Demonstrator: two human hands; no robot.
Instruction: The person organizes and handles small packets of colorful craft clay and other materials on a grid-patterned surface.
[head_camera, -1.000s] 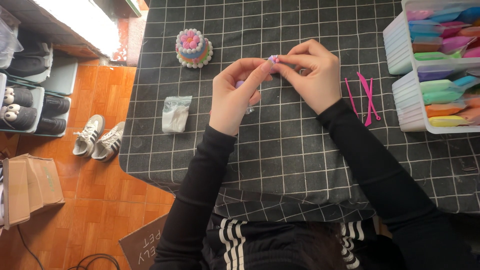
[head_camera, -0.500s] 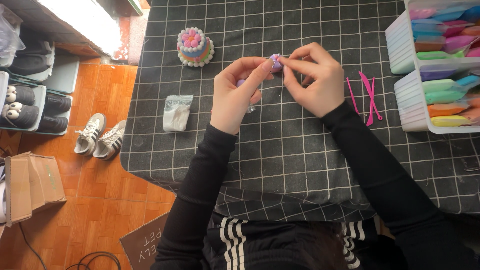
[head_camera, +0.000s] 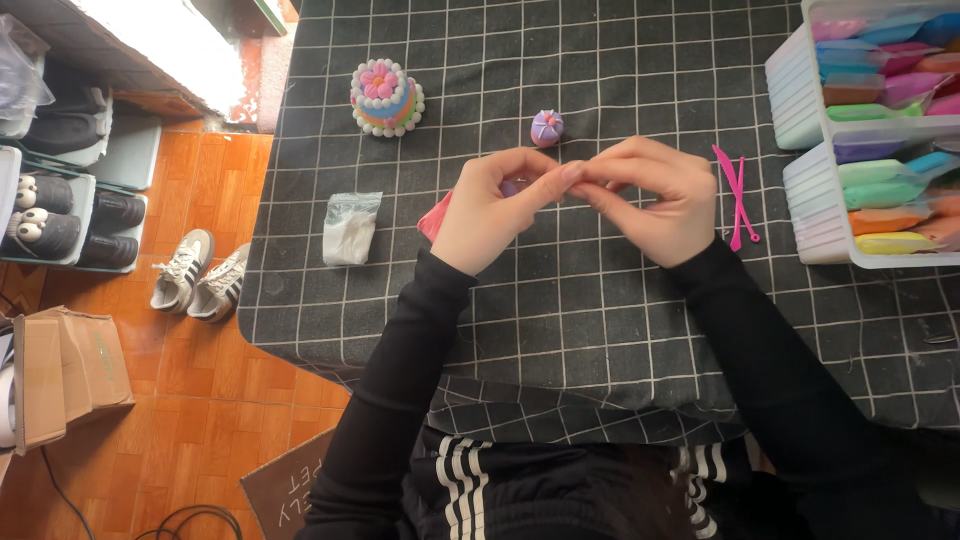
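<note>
Both hands met over the middle of the table (head_camera: 600, 330), which was covered in a black cloth with a white grid. Left hand (head_camera: 490, 212) and right hand (head_camera: 650, 200) had fingertips pinched together at one spot, fingers curled in narrow; whatever sat between the tips was too small to make out, so I could not tell what they held. A bit of purple showed under the left fingers, unclear what. Small purple clay ball (head_camera: 547, 127) with pale lines on top lay on the cloth just beyond the hands, apart from them, untouched. A pink piece (head_camera: 436, 215) stuck out from under the left hand on its outer side, mostly hidden. Pink plastic tools (head_camera: 736, 190) lay crossed just beside the right hand, not touching it. Farther right, white bins (head_camera: 800, 100) held packs of coloured clay, stacked near the table edge. Small layered clay cake (head_camera: 386, 96) with white beads round the rim and a pink flower on top stood at the far left of the table, well apart. Small clear bag (head_camera: 352, 227) with white contents lay flat left of the left hand. Shoes (head_camera: 200, 275) and a cardboard box (head_camera: 65, 375) sat on the orange floor beside the table.
</note>
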